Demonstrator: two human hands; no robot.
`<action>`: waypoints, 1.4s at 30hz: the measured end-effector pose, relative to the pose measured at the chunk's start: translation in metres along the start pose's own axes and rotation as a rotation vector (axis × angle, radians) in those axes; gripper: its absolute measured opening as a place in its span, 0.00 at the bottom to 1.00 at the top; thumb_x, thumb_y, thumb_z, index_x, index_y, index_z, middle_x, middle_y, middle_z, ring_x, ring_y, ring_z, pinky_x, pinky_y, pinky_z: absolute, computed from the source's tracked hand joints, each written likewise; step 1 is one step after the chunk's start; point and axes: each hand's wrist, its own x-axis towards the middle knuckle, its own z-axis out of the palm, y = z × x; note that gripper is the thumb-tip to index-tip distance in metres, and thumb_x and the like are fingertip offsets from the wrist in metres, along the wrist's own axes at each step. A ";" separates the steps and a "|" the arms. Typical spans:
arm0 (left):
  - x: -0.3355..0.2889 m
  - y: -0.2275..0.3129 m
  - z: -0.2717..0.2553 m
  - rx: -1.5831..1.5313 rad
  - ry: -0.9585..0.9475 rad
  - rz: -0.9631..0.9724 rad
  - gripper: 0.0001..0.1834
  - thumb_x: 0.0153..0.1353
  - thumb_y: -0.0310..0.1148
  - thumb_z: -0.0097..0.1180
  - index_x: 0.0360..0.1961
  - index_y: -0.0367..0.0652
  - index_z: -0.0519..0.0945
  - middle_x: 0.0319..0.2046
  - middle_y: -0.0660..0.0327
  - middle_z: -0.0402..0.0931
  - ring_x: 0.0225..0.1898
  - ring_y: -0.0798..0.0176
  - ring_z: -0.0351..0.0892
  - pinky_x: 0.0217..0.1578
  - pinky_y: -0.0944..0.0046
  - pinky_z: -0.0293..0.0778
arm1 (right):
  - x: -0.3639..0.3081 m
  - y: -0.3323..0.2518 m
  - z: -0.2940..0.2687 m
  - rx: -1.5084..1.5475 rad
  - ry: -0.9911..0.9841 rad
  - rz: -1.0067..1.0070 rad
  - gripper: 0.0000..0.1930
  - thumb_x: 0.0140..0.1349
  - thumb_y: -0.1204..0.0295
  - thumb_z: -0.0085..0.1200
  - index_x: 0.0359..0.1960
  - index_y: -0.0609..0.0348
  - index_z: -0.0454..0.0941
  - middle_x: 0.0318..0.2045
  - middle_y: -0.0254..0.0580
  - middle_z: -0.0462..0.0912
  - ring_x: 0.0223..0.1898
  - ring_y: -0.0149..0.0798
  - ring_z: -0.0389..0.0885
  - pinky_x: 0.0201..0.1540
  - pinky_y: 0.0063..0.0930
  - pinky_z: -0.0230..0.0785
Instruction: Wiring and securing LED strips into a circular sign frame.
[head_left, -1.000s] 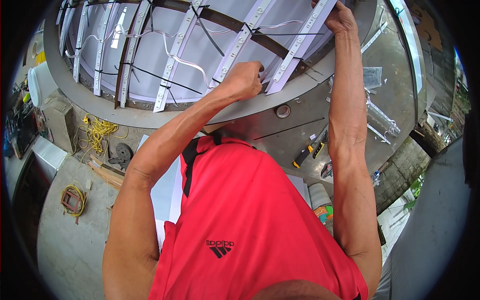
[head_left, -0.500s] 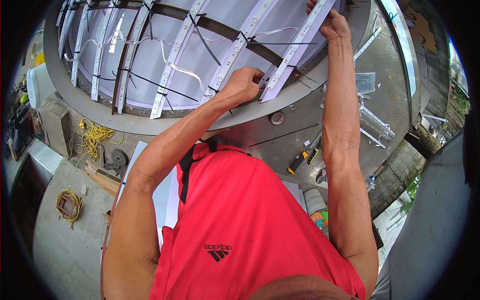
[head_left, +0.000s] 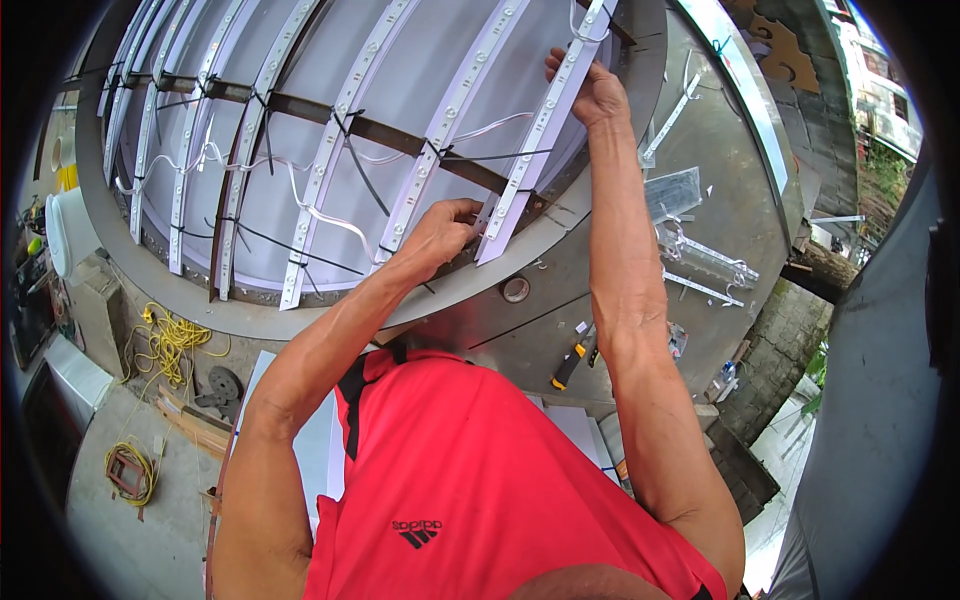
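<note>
A round metal-framed panel (head_left: 400, 335) spreads before me, its pale inside crossed by several LED light strips. My right hand (head_left: 600, 98) reaches behind the rightmost LED strip (head_left: 545, 125), with fingertips showing past its left edge; the fingers are curled around it. Near that strip's lower end, my left hand (head_left: 445, 235) is closed, fingertips at a thin greyish piece (head_left: 487, 213) beside the strip. What exactly the left fingers pinch is hidden. A dark crossbar (head_left: 385, 133) runs beneath the strips, with black cable ties (head_left: 368, 180) around them. White wire (head_left: 335, 220) links the strips.
On the metal table at right lie a roll of tape (head_left: 515, 290), a yellow-and-black cutter knife (head_left: 570, 367), a clear plastic piece (head_left: 673, 194) and loose LED strips (head_left: 705, 285). Coiled yellow cord (head_left: 170, 345) lies on the floor at left.
The whole view has shifted, so the panel sits lower and shows more of its far part. Both hands stay at the rightmost strip, the left still by its lower end.
</note>
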 end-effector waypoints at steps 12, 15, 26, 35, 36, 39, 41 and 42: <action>0.028 -0.024 -0.003 -0.062 -0.011 0.120 0.28 0.56 0.23 0.51 0.61 0.30 0.72 0.40 0.56 0.82 0.37 0.65 0.76 0.41 0.66 0.71 | 0.010 0.003 0.012 0.149 0.008 -0.008 0.19 0.74 0.64 0.39 0.52 0.68 0.74 0.46 0.61 0.80 0.52 0.60 0.79 0.57 0.57 0.72; 0.034 -0.026 -0.002 -0.119 -0.087 0.161 0.26 0.58 0.20 0.50 0.60 0.31 0.74 0.39 0.58 0.81 0.35 0.69 0.73 0.38 0.68 0.70 | 0.015 0.001 0.008 0.309 -0.016 -0.008 0.22 0.73 0.60 0.41 0.57 0.67 0.67 0.46 0.63 0.79 0.48 0.58 0.81 0.51 0.53 0.76; 0.031 -0.022 0.005 -0.045 -0.007 0.187 0.29 0.58 0.19 0.49 0.63 0.34 0.70 0.34 0.59 0.79 0.30 0.69 0.71 0.33 0.69 0.68 | 0.014 -0.007 0.016 0.252 -0.070 0.054 0.26 0.75 0.55 0.28 0.57 0.64 0.67 0.48 0.65 0.79 0.48 0.64 0.80 0.50 0.55 0.74; 0.029 -0.018 0.007 -0.016 -0.016 0.130 0.29 0.60 0.20 0.48 0.65 0.34 0.68 0.42 0.54 0.81 0.36 0.66 0.77 0.40 0.65 0.74 | 0.024 -0.003 0.012 0.310 0.049 0.048 0.19 0.73 0.62 0.40 0.52 0.67 0.73 0.41 0.59 0.81 0.41 0.57 0.82 0.43 0.50 0.78; 0.028 -0.016 0.007 -0.027 -0.019 0.121 0.29 0.60 0.20 0.48 0.65 0.34 0.68 0.43 0.53 0.81 0.38 0.65 0.78 0.42 0.64 0.75 | 0.024 -0.003 0.013 0.345 0.071 0.082 0.17 0.71 0.65 0.44 0.51 0.68 0.74 0.43 0.59 0.82 0.40 0.56 0.83 0.43 0.48 0.80; 0.022 -0.010 0.011 0.027 -0.055 0.129 0.29 0.60 0.20 0.47 0.65 0.34 0.68 0.45 0.53 0.81 0.40 0.65 0.79 0.43 0.62 0.75 | 0.020 0.000 0.014 0.373 0.139 0.069 0.17 0.71 0.64 0.46 0.50 0.68 0.74 0.42 0.58 0.82 0.38 0.55 0.83 0.43 0.48 0.80; 0.024 -0.014 0.008 0.012 -0.053 0.136 0.29 0.59 0.20 0.48 0.65 0.34 0.69 0.45 0.53 0.81 0.40 0.64 0.79 0.43 0.62 0.75 | 0.017 0.000 0.017 0.349 0.094 0.052 0.16 0.70 0.66 0.46 0.50 0.68 0.75 0.41 0.58 0.81 0.38 0.55 0.82 0.43 0.51 0.79; 0.026 -0.017 0.005 -0.001 -0.057 0.144 0.29 0.59 0.20 0.49 0.64 0.34 0.70 0.45 0.53 0.81 0.40 0.64 0.78 0.43 0.62 0.75 | 0.016 0.001 0.018 0.327 0.052 0.031 0.16 0.70 0.67 0.46 0.49 0.68 0.75 0.41 0.58 0.81 0.38 0.54 0.82 0.44 0.53 0.79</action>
